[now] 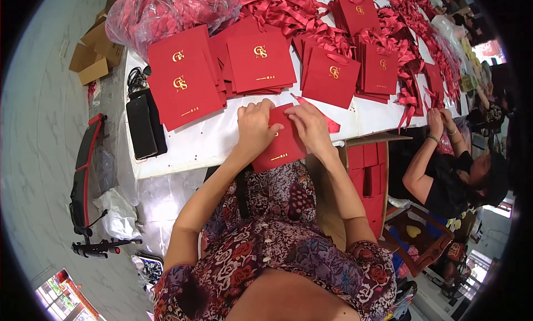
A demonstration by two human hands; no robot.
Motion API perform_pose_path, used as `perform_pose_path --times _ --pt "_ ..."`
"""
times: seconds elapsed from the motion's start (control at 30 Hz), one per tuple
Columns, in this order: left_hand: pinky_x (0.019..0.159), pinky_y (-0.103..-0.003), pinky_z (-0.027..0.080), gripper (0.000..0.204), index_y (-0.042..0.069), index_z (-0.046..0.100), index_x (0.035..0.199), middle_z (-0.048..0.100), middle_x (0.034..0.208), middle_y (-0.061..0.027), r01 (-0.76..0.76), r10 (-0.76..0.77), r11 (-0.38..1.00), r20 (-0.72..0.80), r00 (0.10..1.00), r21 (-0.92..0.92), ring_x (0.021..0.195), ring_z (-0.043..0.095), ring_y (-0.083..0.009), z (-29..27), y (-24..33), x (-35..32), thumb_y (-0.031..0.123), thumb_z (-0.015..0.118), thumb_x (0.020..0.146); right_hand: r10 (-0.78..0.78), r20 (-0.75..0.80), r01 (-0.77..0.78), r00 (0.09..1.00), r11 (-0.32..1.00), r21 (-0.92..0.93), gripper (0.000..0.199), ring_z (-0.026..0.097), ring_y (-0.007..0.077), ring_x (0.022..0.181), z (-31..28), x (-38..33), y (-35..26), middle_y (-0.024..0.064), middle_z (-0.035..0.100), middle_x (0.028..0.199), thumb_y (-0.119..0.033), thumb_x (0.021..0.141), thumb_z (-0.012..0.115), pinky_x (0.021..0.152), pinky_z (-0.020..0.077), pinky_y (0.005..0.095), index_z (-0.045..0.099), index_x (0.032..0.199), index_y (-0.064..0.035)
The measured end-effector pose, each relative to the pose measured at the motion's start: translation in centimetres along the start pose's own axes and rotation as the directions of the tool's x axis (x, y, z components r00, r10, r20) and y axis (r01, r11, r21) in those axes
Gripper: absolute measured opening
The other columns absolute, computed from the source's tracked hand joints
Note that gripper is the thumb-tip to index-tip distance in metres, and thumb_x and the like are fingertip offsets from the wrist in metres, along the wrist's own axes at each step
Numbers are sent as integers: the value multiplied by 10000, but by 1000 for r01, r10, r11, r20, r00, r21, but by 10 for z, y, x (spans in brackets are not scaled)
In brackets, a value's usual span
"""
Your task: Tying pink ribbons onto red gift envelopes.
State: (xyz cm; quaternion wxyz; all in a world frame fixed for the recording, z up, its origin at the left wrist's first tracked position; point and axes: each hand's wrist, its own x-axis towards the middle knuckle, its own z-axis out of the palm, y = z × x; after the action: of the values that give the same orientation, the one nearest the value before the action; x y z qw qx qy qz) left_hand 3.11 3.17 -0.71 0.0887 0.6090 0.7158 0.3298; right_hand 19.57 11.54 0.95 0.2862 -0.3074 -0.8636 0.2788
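By the white table's [186, 149] near edge sits the red bag [290, 144], its lower end reaching past that edge. The left hand [255, 127] holds its upper left, thumb across the front; the right hand [308, 127] pinches narrowly at the upper edge (whether any ribbon [333, 125] is caught there, I cannot tell). Probably best: steady firmly, press lightly, avoid creasing.
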Motion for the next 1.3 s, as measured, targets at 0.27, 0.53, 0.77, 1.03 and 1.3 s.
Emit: perform_pose_path --times 0.27,0.53,0.77,1.03,1.3 --pt "820 -397 390 318 106 644 986 698 868 -58 80 -64 975 81 995 -208 797 646 -268 -6 0 3 148 820 724 212 128 -230 969 962 145 113 677 280 703 -2 3 -6 130 698 794 -79 841 731 655 525 387 675 916 -16" --pt "770 -384 385 252 98 684 952 622 734 -86 -174 174 985 13 985 8 758 583 -267 -15 20 5 27 751 720 327 144 -347 934 927 143 138 659 252 611 -3 7 -8 118 688 706 -102 786 768 590 511 365 667 831 -20" --pt "745 -385 374 149 74 619 801 630 681 -83 -318 319 946 4 948 57 725 583 -256 -21 21 9 -19 662 693 384 251 -442 888 863 245 140 657 164 604 -7 8 -5 75 690 692 -62 774 764 581 507 311 635 799 -14" --pt "797 -377 389 232 105 671 915 615 709 -79 -141 169 976 169 971 -167 739 582 -260 -34 6 4 26 748 711 374 251 -439 893 847 300 151 648 142 596 -4 7 -17 76 688 672 -94 785 773 578 500 292 664 847 -9" --pt "825 -385 385 235 111 636 932 629 773 -65 -281 280 959 181 943 -22 808 585 -251 -41 21 -3 49 745 733 249 490 -345 836 932 115 272 604 128 541 -23 23 13 92 667 620 -239 882 704 529 439 316 708 762 5"
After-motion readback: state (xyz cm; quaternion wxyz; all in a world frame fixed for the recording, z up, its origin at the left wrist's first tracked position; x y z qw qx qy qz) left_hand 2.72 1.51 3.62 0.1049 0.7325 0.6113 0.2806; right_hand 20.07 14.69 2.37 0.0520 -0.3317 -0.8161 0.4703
